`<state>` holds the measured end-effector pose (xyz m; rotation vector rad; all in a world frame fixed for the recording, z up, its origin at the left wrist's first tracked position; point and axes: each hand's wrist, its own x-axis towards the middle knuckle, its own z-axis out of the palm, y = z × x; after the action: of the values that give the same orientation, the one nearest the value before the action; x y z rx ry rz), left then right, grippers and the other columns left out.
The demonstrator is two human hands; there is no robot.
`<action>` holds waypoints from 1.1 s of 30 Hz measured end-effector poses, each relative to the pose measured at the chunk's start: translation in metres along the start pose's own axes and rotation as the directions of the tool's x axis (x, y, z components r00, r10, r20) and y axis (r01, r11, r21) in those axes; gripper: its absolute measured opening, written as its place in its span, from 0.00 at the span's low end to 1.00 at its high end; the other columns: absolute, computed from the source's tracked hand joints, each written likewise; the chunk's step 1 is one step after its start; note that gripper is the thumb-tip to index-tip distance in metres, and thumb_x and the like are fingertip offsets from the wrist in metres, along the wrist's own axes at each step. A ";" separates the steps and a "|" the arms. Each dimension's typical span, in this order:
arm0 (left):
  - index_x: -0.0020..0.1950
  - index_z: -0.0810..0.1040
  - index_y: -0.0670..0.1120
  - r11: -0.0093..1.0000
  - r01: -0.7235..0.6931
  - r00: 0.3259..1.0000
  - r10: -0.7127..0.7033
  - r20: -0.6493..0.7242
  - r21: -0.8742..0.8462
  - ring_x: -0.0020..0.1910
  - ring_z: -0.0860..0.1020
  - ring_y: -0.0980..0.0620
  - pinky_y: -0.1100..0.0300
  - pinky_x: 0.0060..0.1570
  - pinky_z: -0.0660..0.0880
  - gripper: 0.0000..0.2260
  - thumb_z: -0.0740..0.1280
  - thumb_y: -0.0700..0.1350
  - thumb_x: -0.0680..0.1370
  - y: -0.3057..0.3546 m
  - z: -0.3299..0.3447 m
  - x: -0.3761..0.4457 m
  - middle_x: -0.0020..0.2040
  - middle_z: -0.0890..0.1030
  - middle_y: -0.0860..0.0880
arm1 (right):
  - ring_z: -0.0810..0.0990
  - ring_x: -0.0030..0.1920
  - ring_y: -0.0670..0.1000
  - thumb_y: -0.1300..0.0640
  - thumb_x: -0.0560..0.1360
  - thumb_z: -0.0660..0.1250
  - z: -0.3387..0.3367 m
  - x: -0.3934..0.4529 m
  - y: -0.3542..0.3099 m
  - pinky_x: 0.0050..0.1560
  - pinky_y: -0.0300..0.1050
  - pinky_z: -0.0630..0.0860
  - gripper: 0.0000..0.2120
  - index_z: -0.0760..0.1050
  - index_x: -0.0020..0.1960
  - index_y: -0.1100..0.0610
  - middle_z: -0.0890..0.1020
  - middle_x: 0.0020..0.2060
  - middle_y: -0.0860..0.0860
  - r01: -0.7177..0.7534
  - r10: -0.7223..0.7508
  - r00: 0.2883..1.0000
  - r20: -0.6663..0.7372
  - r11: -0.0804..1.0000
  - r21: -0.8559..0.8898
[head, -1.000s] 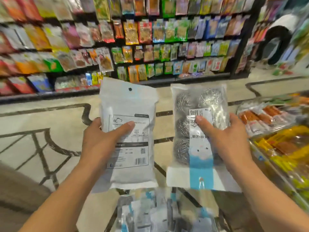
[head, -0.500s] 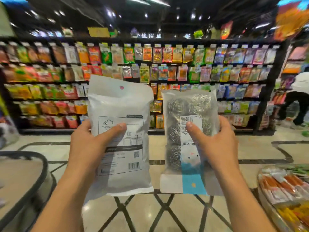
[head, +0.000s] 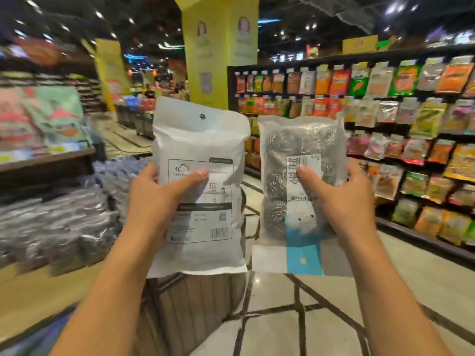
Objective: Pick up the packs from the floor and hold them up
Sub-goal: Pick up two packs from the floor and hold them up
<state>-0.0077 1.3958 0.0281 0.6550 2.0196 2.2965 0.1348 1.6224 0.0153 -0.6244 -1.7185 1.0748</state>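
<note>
Both packs have stayed in the same grips over the last second while the head has swung up and to the left: the snack wall that faced the person now runs off to the right, and a yellow pillar (head: 221,47) stands behind the packs

From the head view, the left hand (head: 156,201) grips the white pack (head: 200,140) at its left edge, thumb laid across the printed label and fingers curled behind. The right hand (head: 344,201) grips the clear pack of steel scourers (head: 300,142) at its right edge, thumb pressed on the paper label. Both packs are upright, side by side and just apart, raised in front of the shelves (head: 411,124) and well clear of the floor (head: 282,317). I judge the task is at its holding stage

What could go wrong: each pack hangs from a one-sided grip on slick film, so a loosened thumb could let it slide or tip. The view is blurred, which suggests quick turning, and that could swing a pack into the other
</note>
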 end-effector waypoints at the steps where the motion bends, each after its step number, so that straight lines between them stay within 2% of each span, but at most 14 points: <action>1: 0.60 0.83 0.46 1.000 0.002 0.999 -0.001 -0.051 0.016 0.44 0.88 0.50 0.58 0.37 0.83 0.26 0.81 0.48 0.64 0.002 -0.017 -0.007 0.47 0.89 0.50 | 0.80 0.48 0.40 0.41 0.69 0.79 0.015 -0.006 -0.004 0.42 0.42 0.74 0.23 0.76 0.58 0.47 0.81 0.47 0.38 -0.004 0.003 0.998 0.055 1.000 0.025; 4: 0.60 0.83 0.45 0.997 0.010 0.982 0.003 -0.189 0.072 0.45 0.88 0.49 0.55 0.41 0.83 0.22 0.81 0.45 0.67 0.013 -0.070 -0.030 0.48 0.89 0.49 | 0.84 0.51 0.48 0.39 0.68 0.80 0.059 -0.026 -0.020 0.51 0.51 0.81 0.26 0.77 0.61 0.48 0.84 0.51 0.43 -0.023 0.005 0.983 0.184 0.995 0.097; 8: 0.61 0.82 0.45 0.989 0.016 0.927 0.039 -0.372 0.144 0.46 0.88 0.48 0.49 0.46 0.83 0.24 0.82 0.47 0.67 0.036 -0.146 -0.072 0.50 0.89 0.48 | 0.84 0.54 0.52 0.35 0.66 0.79 0.113 -0.072 -0.055 0.58 0.60 0.81 0.28 0.77 0.59 0.47 0.85 0.53 0.46 -0.013 -0.056 0.936 0.347 0.981 0.195; 10: 0.61 0.82 0.45 0.987 0.011 0.892 0.062 -0.448 0.159 0.46 0.88 0.47 0.49 0.45 0.83 0.25 0.82 0.48 0.66 0.048 -0.184 -0.097 0.50 0.89 0.48 | 0.84 0.56 0.52 0.34 0.66 0.79 0.136 -0.102 -0.078 0.59 0.60 0.80 0.32 0.77 0.63 0.49 0.84 0.55 0.47 -0.010 -0.088 0.906 0.414 0.974 0.228; 13: 0.60 0.83 0.45 0.989 -0.009 0.827 0.092 -0.555 0.151 0.46 0.88 0.47 0.50 0.45 0.83 0.26 0.83 0.48 0.64 0.069 -0.242 -0.138 0.49 0.89 0.48 | 0.85 0.52 0.48 0.40 0.68 0.81 0.167 -0.150 -0.112 0.57 0.58 0.82 0.26 0.79 0.60 0.50 0.86 0.51 0.45 -0.037 -0.132 0.856 0.501 0.949 0.314; 17: 0.59 0.83 0.45 0.987 -0.007 0.745 0.111 -0.657 0.159 0.45 0.88 0.46 0.49 0.46 0.83 0.26 0.83 0.48 0.63 0.094 -0.324 -0.199 0.47 0.89 0.48 | 0.85 0.53 0.49 0.35 0.65 0.80 0.206 -0.232 -0.162 0.57 0.59 0.82 0.28 0.79 0.59 0.47 0.86 0.52 0.45 -0.061 -0.197 0.771 0.605 0.923 0.379; 21: 0.57 0.84 0.46 0.983 0.010 0.643 0.134 -0.754 0.183 0.43 0.88 0.46 0.49 0.44 0.83 0.21 0.83 0.44 0.67 0.117 -0.408 -0.270 0.45 0.89 0.48 | 0.84 0.45 0.41 0.42 0.69 0.81 0.236 -0.329 -0.220 0.53 0.55 0.83 0.17 0.77 0.51 0.45 0.85 0.46 0.42 -0.089 -0.255 0.669 0.698 0.905 0.416; 24: 0.56 0.84 0.48 0.979 0.036 0.587 0.141 -0.797 0.200 0.42 0.88 0.47 0.50 0.42 0.83 0.18 0.82 0.44 0.69 0.136 -0.466 -0.325 0.45 0.89 0.49 | 0.85 0.45 0.46 0.43 0.69 0.80 0.254 -0.405 -0.262 0.51 0.59 0.83 0.17 0.78 0.51 0.47 0.85 0.44 0.44 -0.095 -0.298 0.606 0.738 0.893 0.439; 27: 0.57 0.83 0.48 0.976 0.049 0.528 0.154 -0.835 0.211 0.42 0.88 0.47 0.50 0.41 0.83 0.18 0.81 0.44 0.70 0.153 -0.518 -0.377 0.46 0.89 0.50 | 0.85 0.45 0.47 0.42 0.69 0.81 0.272 -0.473 -0.299 0.51 0.60 0.82 0.17 0.79 0.51 0.48 0.85 0.44 0.44 -0.116 -0.331 0.561 0.759 0.876 0.468; 30: 0.57 0.83 0.47 0.973 0.076 0.443 0.162 -0.882 0.217 0.42 0.88 0.46 0.50 0.41 0.83 0.17 0.81 0.45 0.70 0.168 -0.567 -0.424 0.46 0.89 0.49 | 0.86 0.45 0.48 0.41 0.68 0.81 0.291 -0.537 -0.329 0.51 0.61 0.83 0.18 0.79 0.51 0.47 0.86 0.44 0.44 -0.145 -0.359 0.487 0.796 0.865 0.480; 33: 0.56 0.84 0.47 0.967 0.107 0.350 0.183 -0.919 0.233 0.41 0.88 0.48 0.54 0.36 0.83 0.16 0.81 0.45 0.70 0.178 -0.612 -0.466 0.45 0.89 0.50 | 0.86 0.46 0.50 0.38 0.66 0.81 0.312 -0.595 -0.357 0.51 0.62 0.83 0.21 0.79 0.51 0.47 0.86 0.45 0.45 -0.160 -0.392 0.417 0.820 0.857 0.490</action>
<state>0.2705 0.6567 0.0107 -1.0107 2.6835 2.7570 0.1056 0.8617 0.0114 0.6098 -2.1514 1.8753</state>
